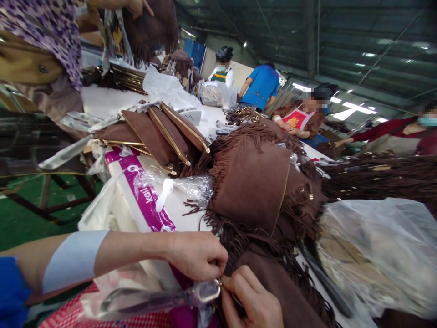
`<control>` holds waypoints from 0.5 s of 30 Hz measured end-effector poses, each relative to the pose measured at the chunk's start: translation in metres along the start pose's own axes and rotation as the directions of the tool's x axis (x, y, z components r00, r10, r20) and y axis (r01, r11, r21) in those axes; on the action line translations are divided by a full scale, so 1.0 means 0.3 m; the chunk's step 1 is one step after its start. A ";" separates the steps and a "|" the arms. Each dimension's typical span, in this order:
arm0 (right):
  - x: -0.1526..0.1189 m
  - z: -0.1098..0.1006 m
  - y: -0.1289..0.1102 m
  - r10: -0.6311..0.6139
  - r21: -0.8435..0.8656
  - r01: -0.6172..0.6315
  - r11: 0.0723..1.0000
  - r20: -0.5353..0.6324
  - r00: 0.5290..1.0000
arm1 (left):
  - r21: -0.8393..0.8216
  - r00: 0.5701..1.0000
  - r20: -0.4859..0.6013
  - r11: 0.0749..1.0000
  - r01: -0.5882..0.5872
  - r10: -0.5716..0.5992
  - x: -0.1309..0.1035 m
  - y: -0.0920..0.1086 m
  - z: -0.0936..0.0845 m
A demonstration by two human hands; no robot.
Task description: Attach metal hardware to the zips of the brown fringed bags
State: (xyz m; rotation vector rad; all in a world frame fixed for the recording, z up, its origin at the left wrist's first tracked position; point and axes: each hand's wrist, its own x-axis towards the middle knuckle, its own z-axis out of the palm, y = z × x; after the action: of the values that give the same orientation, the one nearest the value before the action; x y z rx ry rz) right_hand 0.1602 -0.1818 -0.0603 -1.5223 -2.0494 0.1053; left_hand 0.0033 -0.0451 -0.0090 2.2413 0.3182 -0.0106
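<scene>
My left hand (198, 255) is closed, its fingertips pinched at the metal clasp (209, 291) of a plastic-wrapped strap (146, 300). Right beside it, my right hand (254, 298) pinches at the upper corner of a brown fringed bag (280, 278), close to the same clasp. The fingertips of both hands nearly touch. Exactly how the clasp meets the bag is hidden by the fingers. The wrapped strap stretches left from the clasp, over a red checked cloth (75, 307). Just beyond my hands, another brown fringed bag (252, 177) lies on a pile.
Several brown bags with gold zips (164, 132) lie further back on the white table (191, 223). Clear plastic wrap (184, 187) and purple printed tape (141, 187) are nearby. A plastic-covered bundle (375, 255) sits at right. Co-workers stand around; one (37, 45) is at upper left.
</scene>
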 end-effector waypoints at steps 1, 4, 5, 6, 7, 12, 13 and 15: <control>0.000 -0.001 0.001 0.006 0.010 -0.007 1.000 0.009 1.000 | 0.050 1.000 0.007 0.999 0.005 -0.006 -0.001 0.004 0.004; 0.003 -0.009 0.009 0.013 0.064 -0.016 0.998 0.048 0.999 | 0.141 0.999 0.004 0.989 0.036 -0.036 -0.008 0.007 0.018; 0.005 -0.014 0.014 0.018 0.096 -0.024 0.995 0.061 0.998 | 0.160 0.999 -0.021 0.986 0.050 -0.048 -0.011 0.005 0.022; 0.008 -0.020 0.020 0.030 0.133 -0.041 0.990 0.079 0.996 | 0.181 0.996 -0.061 0.981 0.071 -0.061 -0.014 0.001 0.023; 0.011 -0.028 0.026 0.059 0.174 -0.076 0.982 0.101 0.993 | 0.206 0.991 -0.113 0.974 0.096 -0.073 -0.016 -0.003 0.023; 0.054 -0.066 0.044 0.385 0.394 -0.485 0.781 0.308 0.870 | 0.274 0.939 -0.335 0.947 0.170 -0.072 -0.013 -0.012 0.002; 0.069 -0.070 0.042 0.434 0.412 -0.559 0.720 0.362 0.825 | 0.263 0.935 -0.350 0.951 0.161 -0.061 -0.009 -0.009 -0.002; 0.102 -0.073 0.033 0.459 0.444 -0.621 0.646 0.425 0.781 | 0.239 0.930 -0.366 0.961 0.137 -0.042 0.001 -0.001 -0.008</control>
State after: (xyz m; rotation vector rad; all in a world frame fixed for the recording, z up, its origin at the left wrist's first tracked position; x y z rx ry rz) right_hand 0.1736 -0.1567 -0.0338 -1.7238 -1.4409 1.1279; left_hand 0.0033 -0.0430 -0.0080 2.4843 0.6504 0.3296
